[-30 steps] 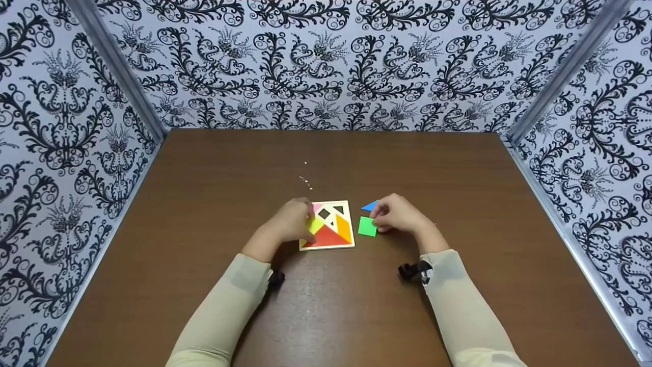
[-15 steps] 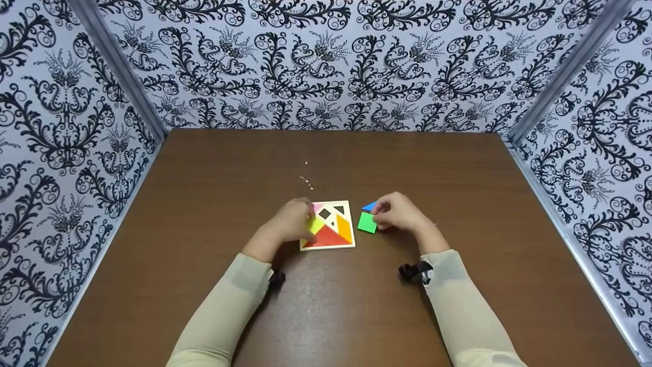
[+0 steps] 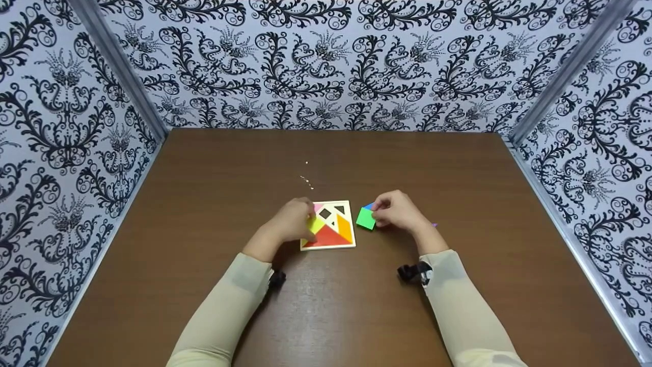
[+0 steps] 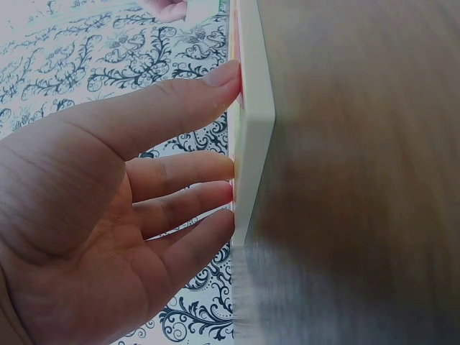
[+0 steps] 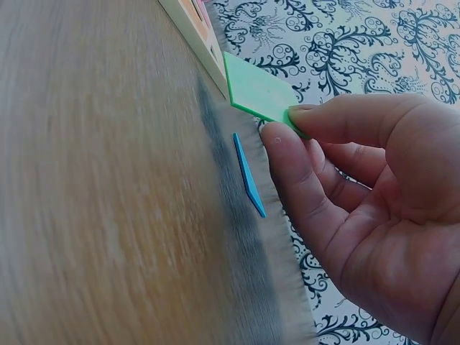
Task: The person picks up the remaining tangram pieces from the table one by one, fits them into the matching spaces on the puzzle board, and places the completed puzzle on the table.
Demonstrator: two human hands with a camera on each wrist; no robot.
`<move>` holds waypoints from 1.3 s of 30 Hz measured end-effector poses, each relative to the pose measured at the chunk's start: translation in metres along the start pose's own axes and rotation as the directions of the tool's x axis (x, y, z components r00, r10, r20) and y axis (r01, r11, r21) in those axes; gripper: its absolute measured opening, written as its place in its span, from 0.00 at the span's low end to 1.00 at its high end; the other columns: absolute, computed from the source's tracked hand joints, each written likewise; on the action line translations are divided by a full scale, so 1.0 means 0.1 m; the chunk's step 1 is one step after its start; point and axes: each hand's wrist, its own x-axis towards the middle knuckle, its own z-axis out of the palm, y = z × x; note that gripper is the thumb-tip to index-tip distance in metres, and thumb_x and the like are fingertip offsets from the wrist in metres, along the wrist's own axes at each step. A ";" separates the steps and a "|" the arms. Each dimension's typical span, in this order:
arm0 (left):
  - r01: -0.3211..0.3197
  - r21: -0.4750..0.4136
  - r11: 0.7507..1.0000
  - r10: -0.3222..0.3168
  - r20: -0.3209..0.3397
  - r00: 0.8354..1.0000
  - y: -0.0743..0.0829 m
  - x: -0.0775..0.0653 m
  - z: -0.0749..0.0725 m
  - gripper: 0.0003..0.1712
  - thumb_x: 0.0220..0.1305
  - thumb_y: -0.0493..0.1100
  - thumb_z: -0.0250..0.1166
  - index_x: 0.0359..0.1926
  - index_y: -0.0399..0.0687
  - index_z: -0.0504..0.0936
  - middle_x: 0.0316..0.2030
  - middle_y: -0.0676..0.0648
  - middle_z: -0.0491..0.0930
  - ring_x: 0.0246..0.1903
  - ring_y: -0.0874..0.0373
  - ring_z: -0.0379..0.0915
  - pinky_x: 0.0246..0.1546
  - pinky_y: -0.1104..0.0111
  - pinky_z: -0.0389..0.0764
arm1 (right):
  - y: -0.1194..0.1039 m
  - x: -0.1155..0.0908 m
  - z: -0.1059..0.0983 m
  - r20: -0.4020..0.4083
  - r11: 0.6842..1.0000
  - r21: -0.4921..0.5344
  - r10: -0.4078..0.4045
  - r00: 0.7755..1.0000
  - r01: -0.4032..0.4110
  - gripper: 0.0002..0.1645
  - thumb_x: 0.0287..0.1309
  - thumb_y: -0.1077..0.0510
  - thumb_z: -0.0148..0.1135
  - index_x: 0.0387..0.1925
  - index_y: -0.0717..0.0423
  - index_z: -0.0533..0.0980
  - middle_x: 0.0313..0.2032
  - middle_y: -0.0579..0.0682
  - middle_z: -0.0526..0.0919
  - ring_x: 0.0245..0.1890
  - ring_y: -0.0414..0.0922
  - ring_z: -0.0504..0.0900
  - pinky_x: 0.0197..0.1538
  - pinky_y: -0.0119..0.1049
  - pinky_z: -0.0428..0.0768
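Observation:
In the head view, my left hand (image 3: 290, 220) lies over the left side of a square tangram board (image 3: 326, 248). Its thumb and fingertips press on the board's face, as the left wrist view shows. Red, yellow, orange and pink pieces sit in the board, beside dark cut-outs. Just right of the board, my right hand (image 3: 398, 211) pinches a green square tile (image 5: 259, 90) by one corner between thumb and fingers, lifted and tilted. A blue piece (image 5: 246, 172) lies on the table below the tile, partly covered in the head view.
Patterned panels (image 3: 326, 66) stand behind and at both sides of the brown table (image 3: 229, 163). A purple bit (image 3: 434, 225) peeks out beside the right wrist, mostly hidden. Small pale marks (image 3: 306, 180) show beyond the board.
My right hand has raised the green tile from the table and shifted it slightly away from me, turning it, so that it covers more of the blue piece. My left hand keeps its place.

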 end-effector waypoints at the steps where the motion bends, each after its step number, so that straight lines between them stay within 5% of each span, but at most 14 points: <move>1: 0.001 0.000 1.000 -0.001 0.000 1.000 0.00 0.00 0.00 0.27 0.39 0.45 0.90 0.37 0.36 0.88 0.52 0.40 0.83 0.56 0.40 0.78 0.63 0.52 0.79 | 0.00 0.00 0.00 -0.004 1.000 0.004 0.001 1.000 -0.001 0.07 0.62 0.67 0.69 0.40 0.70 0.84 0.30 0.51 0.82 0.26 0.42 0.84 0.34 0.32 0.89; 17: 0.016 0.008 1.000 -0.016 0.001 1.000 0.01 0.00 0.01 0.27 0.38 0.46 0.91 0.36 0.38 0.87 0.52 0.40 0.83 0.55 0.40 0.78 0.62 0.52 0.80 | -0.02 0.03 0.11 -0.107 0.989 0.144 0.035 0.994 -0.020 0.08 0.60 0.70 0.69 0.42 0.71 0.84 0.30 0.51 0.84 0.24 0.40 0.86 0.33 0.33 0.89; 31: 0.008 0.014 1.000 -0.007 -0.031 0.999 -0.01 -0.01 -0.02 0.28 0.35 0.43 0.91 0.37 0.35 0.88 0.47 0.40 0.83 0.50 0.41 0.79 0.60 0.53 0.80 | -0.11 0.10 0.25 -0.165 0.937 0.350 0.066 0.984 -0.004 0.11 0.62 0.71 0.69 0.45 0.75 0.82 0.30 0.49 0.82 0.23 0.39 0.85 0.34 0.30 0.89; 39: 0.015 0.000 1.000 -0.015 -0.013 1.000 0.01 0.02 0.03 0.28 0.38 0.44 0.91 0.38 0.34 0.88 0.49 0.39 0.83 0.52 0.41 0.78 0.61 0.51 0.79 | -0.08 0.05 0.13 -0.175 0.919 0.395 0.072 0.982 0.003 0.14 0.63 0.71 0.69 0.48 0.78 0.81 0.30 0.49 0.82 0.26 0.39 0.85 0.35 0.30 0.89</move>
